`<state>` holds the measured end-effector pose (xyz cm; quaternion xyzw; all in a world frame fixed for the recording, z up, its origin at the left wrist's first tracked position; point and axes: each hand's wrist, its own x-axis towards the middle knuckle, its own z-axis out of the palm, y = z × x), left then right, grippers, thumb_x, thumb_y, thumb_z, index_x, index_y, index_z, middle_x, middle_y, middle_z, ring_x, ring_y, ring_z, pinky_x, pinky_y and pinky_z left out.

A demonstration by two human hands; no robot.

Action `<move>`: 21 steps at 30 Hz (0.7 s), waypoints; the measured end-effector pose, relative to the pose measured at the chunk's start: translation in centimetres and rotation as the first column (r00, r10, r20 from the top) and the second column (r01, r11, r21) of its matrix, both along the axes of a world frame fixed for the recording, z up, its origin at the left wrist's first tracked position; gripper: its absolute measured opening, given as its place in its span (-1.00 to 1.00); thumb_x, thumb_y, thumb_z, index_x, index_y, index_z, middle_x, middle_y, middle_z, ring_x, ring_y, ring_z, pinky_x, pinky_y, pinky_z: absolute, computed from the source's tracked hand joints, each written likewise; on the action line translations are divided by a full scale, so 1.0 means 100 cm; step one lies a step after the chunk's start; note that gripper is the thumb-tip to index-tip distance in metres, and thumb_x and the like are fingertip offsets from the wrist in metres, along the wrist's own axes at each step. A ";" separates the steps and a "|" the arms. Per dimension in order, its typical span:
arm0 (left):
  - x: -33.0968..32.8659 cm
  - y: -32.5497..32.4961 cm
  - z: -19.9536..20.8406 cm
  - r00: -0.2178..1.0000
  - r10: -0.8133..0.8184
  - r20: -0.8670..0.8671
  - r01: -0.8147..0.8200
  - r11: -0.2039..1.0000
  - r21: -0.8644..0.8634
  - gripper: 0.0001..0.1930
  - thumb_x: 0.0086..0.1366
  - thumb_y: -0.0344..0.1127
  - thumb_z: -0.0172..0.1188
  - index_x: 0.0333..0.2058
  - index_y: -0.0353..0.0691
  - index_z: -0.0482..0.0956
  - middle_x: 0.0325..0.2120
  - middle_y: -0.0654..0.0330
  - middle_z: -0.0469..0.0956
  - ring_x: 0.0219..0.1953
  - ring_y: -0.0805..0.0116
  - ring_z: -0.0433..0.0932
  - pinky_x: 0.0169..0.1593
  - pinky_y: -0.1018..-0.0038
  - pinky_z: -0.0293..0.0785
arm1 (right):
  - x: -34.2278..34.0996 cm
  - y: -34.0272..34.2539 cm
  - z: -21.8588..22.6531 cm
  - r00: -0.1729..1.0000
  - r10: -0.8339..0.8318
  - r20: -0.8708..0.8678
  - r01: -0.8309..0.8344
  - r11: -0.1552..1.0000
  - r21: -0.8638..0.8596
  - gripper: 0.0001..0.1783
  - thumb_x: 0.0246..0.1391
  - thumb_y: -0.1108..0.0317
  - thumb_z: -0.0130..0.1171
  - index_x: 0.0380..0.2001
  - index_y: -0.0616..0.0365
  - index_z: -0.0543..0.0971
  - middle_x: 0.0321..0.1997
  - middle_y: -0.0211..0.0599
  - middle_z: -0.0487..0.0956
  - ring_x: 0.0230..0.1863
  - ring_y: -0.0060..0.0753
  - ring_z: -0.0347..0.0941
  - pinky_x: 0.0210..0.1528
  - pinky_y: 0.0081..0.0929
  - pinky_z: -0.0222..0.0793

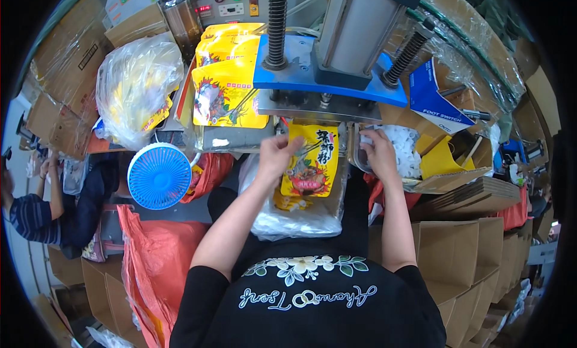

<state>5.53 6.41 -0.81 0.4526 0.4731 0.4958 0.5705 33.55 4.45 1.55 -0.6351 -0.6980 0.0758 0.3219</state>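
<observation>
My left hand [277, 158] pinches the upper left edge of a yellow printed pouch [311, 161], thumb on its front. The pouch hangs upright over a clear plastic bag [300, 223] on my lap, with more yellow packaging inside the bag. Right of the pouch, my right hand [377, 150] is at the near left edge of a box of small white plastic pieces [402, 149]. Its fingers curl together over a clear container edge, and whatever they hold is too small to make out. Just beyond the pouch stands a press with a blue plate [336, 86].
Stacked yellow pouches [231, 92] lie left of the press, beside a plastic-wrapped bundle [138, 86]. A blue round fan [160, 175] stands at the left, above a red sack [159, 258]. Cardboard boxes [448, 252] crowd the right. Another person [42, 209] sits far left.
</observation>
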 end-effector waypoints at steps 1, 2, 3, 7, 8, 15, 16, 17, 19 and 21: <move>-0.013 0.003 0.014 0.983 0.046 -0.176 -0.007 0.977 0.213 -0.79 0.25 -0.33 0.26 -0.26 -0.40 0.66 -0.45 0.15 0.68 -0.40 0.42 0.63 -0.30 0.53 0.49 | -0.001 -0.001 0.003 1.000 0.008 -0.010 -0.008 1.000 -0.009 -0.74 0.03 0.51 0.20 -0.15 0.17 0.60 -0.19 -0.14 0.54 -0.28 -0.16 0.50 -0.20 -0.37 0.40; -0.032 0.010 0.026 0.938 0.116 -0.325 -0.013 0.952 0.304 -0.65 0.20 -0.22 0.31 -0.11 -0.34 0.61 -0.20 0.04 0.65 -0.13 0.21 0.62 -0.09 0.39 0.47 | -0.002 -0.004 0.010 0.997 0.008 -0.072 -0.011 0.999 -0.039 -0.74 0.02 0.51 0.20 -0.16 0.17 0.60 -0.23 -0.16 0.52 -0.28 -0.20 0.50 -0.21 -0.38 0.40; -0.048 0.018 0.028 0.764 0.360 -0.535 -0.038 0.853 0.520 -0.54 0.17 -0.16 0.33 -0.01 -0.29 0.55 -0.03 0.03 0.55 0.04 0.12 0.49 0.07 0.31 0.36 | -0.001 -0.005 0.014 0.991 0.005 -0.134 -0.014 0.998 -0.068 -0.74 0.02 0.50 0.20 -0.16 0.18 0.60 -0.28 -0.17 0.50 -0.28 -0.24 0.49 -0.22 -0.39 0.40; -0.093 -0.005 0.007 0.242 0.458 -0.856 0.233 0.828 0.509 -0.26 0.06 0.01 0.38 0.21 -0.06 0.39 0.30 0.13 0.24 0.40 0.12 0.05 0.38 -0.01 -0.17 | 0.002 -0.010 0.008 0.811 -0.009 -0.586 -0.050 0.995 -0.084 -0.83 0.21 0.43 0.10 -0.20 0.22 0.63 -0.28 -0.35 0.48 -0.25 -0.50 0.47 -0.25 -0.58 0.42; -0.096 -0.014 0.001 0.317 0.490 -0.812 0.198 0.803 0.562 -0.43 0.07 -0.09 0.38 0.08 -0.04 0.52 0.22 0.19 0.37 0.35 0.16 0.17 0.36 -0.03 -0.14 | 0.009 -0.010 0.003 0.778 0.021 -0.628 -0.088 0.993 -0.077 -0.81 0.24 0.42 0.09 -0.14 0.21 0.61 -0.23 -0.43 0.51 -0.22 -0.59 0.46 -0.23 -0.65 0.40; -0.080 -0.046 0.039 0.908 0.192 -0.373 -0.032 0.918 0.394 -0.90 0.18 -0.58 0.25 -0.30 -0.35 0.63 -0.37 0.22 0.59 -0.27 0.52 0.53 -0.18 0.64 0.40 | -0.031 -0.028 0.039 0.717 0.093 -0.691 -0.196 0.978 -0.072 -0.76 0.10 0.44 0.25 -0.13 0.16 0.59 -0.20 -0.42 0.60 -0.18 -0.62 0.47 -0.14 -0.61 0.39; -0.075 -0.052 0.033 0.925 0.163 -0.344 -0.023 0.926 0.378 -0.89 0.18 -0.58 0.25 -0.30 -0.35 0.63 -0.37 0.24 0.58 -0.29 0.55 0.53 -0.20 0.64 0.41 | -0.045 -0.031 0.047 0.763 0.119 -0.635 -0.230 0.969 -0.094 -0.76 0.08 0.47 0.25 -0.14 0.18 0.60 -0.21 -0.42 0.60 -0.20 -0.64 0.46 -0.14 -0.63 0.38; -0.070 -0.057 0.027 0.941 0.131 -0.313 -0.009 0.932 0.363 -0.89 0.17 -0.59 0.24 -0.29 -0.36 0.63 -0.38 0.27 0.57 -0.30 0.58 0.52 -0.21 0.64 0.42 | -0.059 -0.035 0.056 0.805 0.145 -0.576 -0.257 0.959 -0.118 -0.76 0.05 0.50 0.26 -0.16 0.20 0.61 -0.21 -0.42 0.60 -0.22 -0.66 0.45 -0.15 -0.65 0.37; -0.056 -0.067 0.021 0.932 0.069 -0.355 0.054 0.944 0.326 -0.89 0.17 -0.58 0.23 -0.30 -0.37 0.63 -0.37 0.24 0.59 -0.27 0.55 0.54 -0.15 0.61 0.45 | -0.080 -0.044 0.070 0.810 0.249 -0.531 -0.358 0.927 -0.112 -0.78 0.04 0.47 0.28 -0.19 0.22 0.63 -0.25 -0.42 0.61 -0.27 -0.67 0.46 -0.17 -0.65 0.37; -0.048 -0.074 0.008 0.928 0.050 -0.370 0.121 0.898 0.424 -0.87 0.18 -0.52 0.26 -0.28 -0.39 0.64 -0.38 0.20 0.61 -0.30 0.52 0.54 -0.20 0.60 0.43 | -0.087 -0.043 0.064 0.796 0.332 -0.506 -0.423 0.903 -0.074 -0.77 0.03 0.46 0.30 -0.20 0.24 0.63 -0.28 -0.42 0.61 -0.30 -0.68 0.45 -0.20 -0.64 0.38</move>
